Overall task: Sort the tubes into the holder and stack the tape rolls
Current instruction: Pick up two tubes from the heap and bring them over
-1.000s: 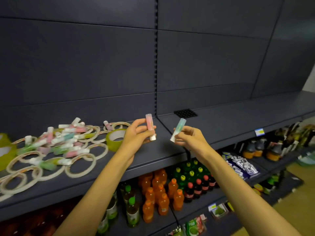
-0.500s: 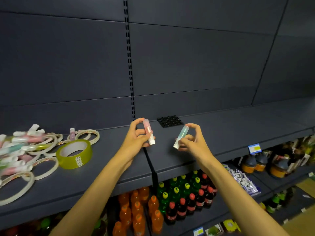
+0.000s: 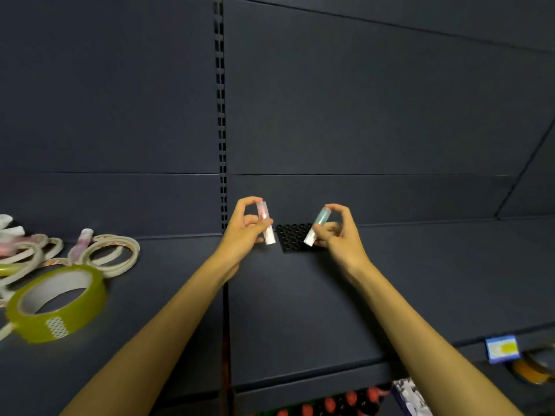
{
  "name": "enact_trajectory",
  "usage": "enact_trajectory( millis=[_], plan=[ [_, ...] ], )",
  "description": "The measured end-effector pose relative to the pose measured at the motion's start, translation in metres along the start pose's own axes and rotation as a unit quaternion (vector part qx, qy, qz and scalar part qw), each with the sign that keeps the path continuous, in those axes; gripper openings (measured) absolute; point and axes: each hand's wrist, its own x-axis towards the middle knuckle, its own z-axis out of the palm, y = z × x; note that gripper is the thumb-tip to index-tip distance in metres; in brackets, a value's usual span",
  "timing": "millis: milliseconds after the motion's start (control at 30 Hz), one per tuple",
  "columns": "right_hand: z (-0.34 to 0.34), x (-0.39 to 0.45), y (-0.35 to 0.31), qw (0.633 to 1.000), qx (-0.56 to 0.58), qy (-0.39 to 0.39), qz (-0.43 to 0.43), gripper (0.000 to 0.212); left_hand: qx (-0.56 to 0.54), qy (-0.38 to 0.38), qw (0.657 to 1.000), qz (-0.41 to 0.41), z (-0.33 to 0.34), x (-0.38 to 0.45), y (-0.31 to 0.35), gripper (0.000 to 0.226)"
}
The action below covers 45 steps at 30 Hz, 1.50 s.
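Two hands are hovering over the dark shelf (image 3: 390, 280), each pinching one tube. The left hand (image 3: 244, 235) is gripping a pink tube (image 3: 265, 222) nearly upright, while the right hand (image 3: 341, 235) is holding a green tube (image 3: 316, 226) tilted, both just above the black holder (image 3: 292, 240). Far left, a yellow tape roll (image 3: 57, 304) is lying beside thin white tape rolls (image 3: 111, 253) and more tubes (image 3: 82, 240).

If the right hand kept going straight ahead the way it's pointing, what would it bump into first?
Probably the black holder, lying on the shelf just ahead of the right hand and its green tube; beyond that the back panel. Depth is hard to judge.
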Motion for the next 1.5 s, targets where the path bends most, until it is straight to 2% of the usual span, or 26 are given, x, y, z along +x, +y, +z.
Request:
enact_trajectory(
  millis=[100, 267, 433, 767, 1033, 1133, 1267, 1500],
  plan=[
    [-0.001, 0.026, 0.008, 0.994, -0.089, 0.003, -0.057, 0.044, 0.079, 0.025, 0.996, 0.039, 0.012, 0.029, -0.007, 0.034],
    [0.002, 0.063, 0.018, 0.984, -0.136, 0.008, -0.111, 0.041, 0.212, 0.104, 0.965, 0.112, 0.031, 0.056, -0.02, 0.033],
    [0.005, 0.083, 0.034, 0.974, -0.159, -0.027, -0.161, 0.041, 0.296, 0.128, 0.936, 0.141, 0.04, 0.075, -0.038, 0.035],
    [0.019, 0.104, 0.047, 0.953, -0.189, -0.094, -0.218, 0.041, 0.336, 0.137, 0.914, 0.18, 0.05, 0.078, -0.055, 0.034],
    [0.019, 0.106, 0.057, 0.945, -0.206, -0.089, -0.238, 0.04, 0.406, 0.133, 0.885, 0.185, 0.049, 0.081, -0.052, 0.038],
    [0.018, 0.107, 0.059, 0.945, -0.202, -0.084, -0.241, 0.04, 0.406, 0.122, 0.886, 0.187, 0.047, 0.081, -0.052, 0.04],
    [0.019, 0.108, 0.06, 0.945, -0.198, -0.088, -0.244, 0.041, 0.36, 0.108, 0.907, 0.189, 0.043, 0.082, -0.056, 0.039],
    [0.021, 0.108, 0.064, 0.95, -0.185, -0.09, -0.236, 0.041, 0.31, 0.129, 0.922, 0.193, 0.043, 0.079, -0.061, 0.033]
  ],
)
